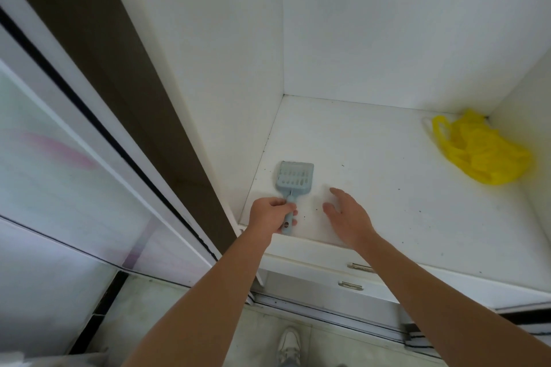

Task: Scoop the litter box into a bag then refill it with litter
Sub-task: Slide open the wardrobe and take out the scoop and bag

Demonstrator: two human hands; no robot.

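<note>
White shoe (290,343) stands on the floor nearest. Left grip (269,214) curls round the handle of the blue litter scoop (295,177) at the shelf's (387,173) near left corner. Right grip (347,214) is just beside it, fingers spread, holding nothing. Yellow bag (480,152) lies far right.

The left hand (269,214) hides most of the scoop (295,177) handle.

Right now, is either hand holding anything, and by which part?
The left hand grips the blue litter scoop by its handle. The right hand holds nothing, fingers spread over the white shelf.
</note>
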